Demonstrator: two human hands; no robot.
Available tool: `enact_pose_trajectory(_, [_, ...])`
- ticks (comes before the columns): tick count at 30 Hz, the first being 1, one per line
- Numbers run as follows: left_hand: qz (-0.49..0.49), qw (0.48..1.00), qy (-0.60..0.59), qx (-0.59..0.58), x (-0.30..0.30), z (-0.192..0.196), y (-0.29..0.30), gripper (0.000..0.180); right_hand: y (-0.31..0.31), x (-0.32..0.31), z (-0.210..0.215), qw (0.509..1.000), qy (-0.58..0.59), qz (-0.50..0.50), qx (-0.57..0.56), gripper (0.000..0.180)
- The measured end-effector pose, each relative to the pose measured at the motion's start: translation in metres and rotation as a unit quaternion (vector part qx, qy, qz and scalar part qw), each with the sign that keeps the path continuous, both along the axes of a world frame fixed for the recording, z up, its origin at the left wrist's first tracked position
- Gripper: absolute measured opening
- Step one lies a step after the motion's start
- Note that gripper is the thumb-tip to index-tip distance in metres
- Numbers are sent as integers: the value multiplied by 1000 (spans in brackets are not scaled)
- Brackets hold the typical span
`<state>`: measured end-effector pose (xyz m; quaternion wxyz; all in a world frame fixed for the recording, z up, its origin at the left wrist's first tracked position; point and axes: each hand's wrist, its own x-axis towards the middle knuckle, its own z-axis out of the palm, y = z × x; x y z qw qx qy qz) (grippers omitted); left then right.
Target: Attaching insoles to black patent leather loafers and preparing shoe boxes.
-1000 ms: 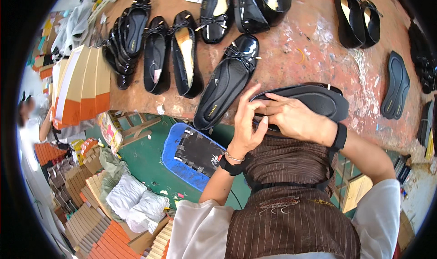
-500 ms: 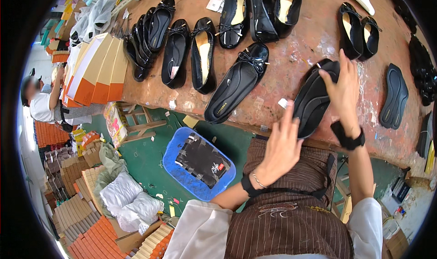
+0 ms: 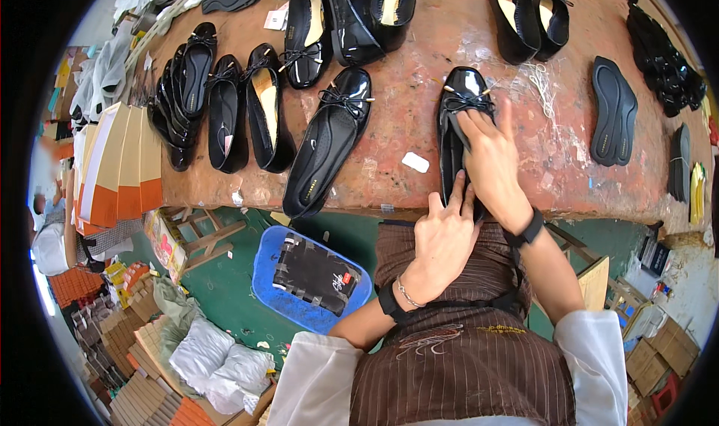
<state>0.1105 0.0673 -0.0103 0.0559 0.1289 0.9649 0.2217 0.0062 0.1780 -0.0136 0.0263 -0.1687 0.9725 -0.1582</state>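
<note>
A black flat shoe (image 3: 458,119) with a small bow at its toe is lying lengthwise on the worn reddish worktable (image 3: 419,74), toe pointing away from the person and heel reaching the near table edge, in front of the person's brown striped apron (image 3: 464,351). The right hand (image 3: 490,164) is lying flat on top of the shoe, fingers stretched out and spread over the opening just behind the bow, pressing down rather than curling round it. The left hand (image 3: 442,242) is sitting just below the table edge, its fingers extended upward and touching the heel end of the same shoe beside the right wrist; whether they are pinching anything is impossible to tell, since the right hand is covering that spot. A small white scrap (image 3: 415,162) is lying on the table just left of the shoe. Further left, a matching black flat (image 3: 329,149) is lying at a slant with its heel hanging over the table edge, and more black flats (image 3: 225,104) are lined up beyond it. A loose black sole (image 3: 614,111) is resting well to the right. Below the table, on the green floor, a blue tray (image 3: 299,306) is holding a dark taped block.
</note>
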Motion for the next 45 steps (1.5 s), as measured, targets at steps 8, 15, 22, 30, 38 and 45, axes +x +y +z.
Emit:
enact_pose_trajectory(8, [-9,1000,-9,11,-1,1,-2,59,6,14,-8,995,88,53,-10,53])
enact_pose_trajectory(15, [2,999,-46,30,-5,3,-4,54,12,31,-10,994,79,73,32,53])
enact_pose_trajectory(22, [17,999,-37,18,-6,10,-1,44,0,-5,-11,995,69,60,42,28])
enact_pose_trajectory(30, [4,999,-31,39,-8,11,2,35,-17,-10,-23,991,94,32,87,24])
enact_pose_trajectory(38, [-5,998,-34,46,-8,10,1,34,-13,9,-27,978,160,-56,121,31])
enact_pose_trajectory(45, [15,998,-47,37,-1,3,-8,33,-7,51,-5,998,27,13,47,64])
